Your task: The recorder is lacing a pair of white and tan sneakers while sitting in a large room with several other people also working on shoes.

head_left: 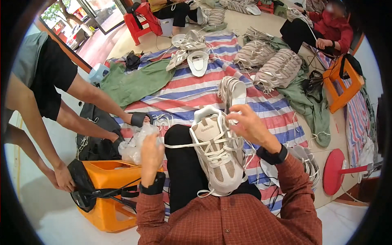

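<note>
A beige and white sneaker [218,157] rests on my lap over black trousers, toe toward me, its tongue and collar pointing away. Cream shoelace [179,145] crosses its eyelets in loose rows, and one length runs taut to the left. My left hand [151,154] is closed on that length, left of my knee. Just right of the shoe's collar, my right hand [252,125] has its fingers curled together; whatever they pinch is too small to make out. A loose lace loop [206,192] hangs by the toe.
A person's bare arms [61,173] reach to an orange stool [110,183] at my left. Clear plastic bags [139,143] lie beside it. Bundled shoes [281,69] and green cloth [139,81] cover parts of the striped sheet [179,96]. Another orange stool [343,81] stands right.
</note>
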The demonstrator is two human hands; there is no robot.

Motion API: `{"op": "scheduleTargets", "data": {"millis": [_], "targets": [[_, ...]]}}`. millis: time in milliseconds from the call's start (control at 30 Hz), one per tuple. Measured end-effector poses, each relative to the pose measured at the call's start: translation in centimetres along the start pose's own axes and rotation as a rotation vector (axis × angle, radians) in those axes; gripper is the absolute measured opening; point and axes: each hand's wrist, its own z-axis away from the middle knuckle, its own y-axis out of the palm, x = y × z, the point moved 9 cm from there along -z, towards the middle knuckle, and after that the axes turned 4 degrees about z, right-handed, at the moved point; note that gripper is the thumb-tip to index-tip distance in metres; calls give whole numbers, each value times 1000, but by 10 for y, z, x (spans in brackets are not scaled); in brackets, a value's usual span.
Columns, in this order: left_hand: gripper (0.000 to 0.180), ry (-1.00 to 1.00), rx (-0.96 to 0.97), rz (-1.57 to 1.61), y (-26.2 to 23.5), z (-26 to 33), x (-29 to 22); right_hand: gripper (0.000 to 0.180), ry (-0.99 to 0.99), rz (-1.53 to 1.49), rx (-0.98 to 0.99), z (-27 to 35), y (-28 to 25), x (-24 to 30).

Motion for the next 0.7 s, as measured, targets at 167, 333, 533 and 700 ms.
{"op": "scheduleTargets", "data": {"millis": [167,333,533,700], "targets": [[21,268,127,204,33,-1,-79,29,-152,43,154,-4,25,40],[18,350,214,134,38,2,-89,23,-143,29,143,-7,25,38],[19,-32,177,3,-3,-2,-2,15,-171,44,151,-11,23,37],[22,-498,-38,-468,-79,26,84,13,-182,56,151,-13,23,38]]}}
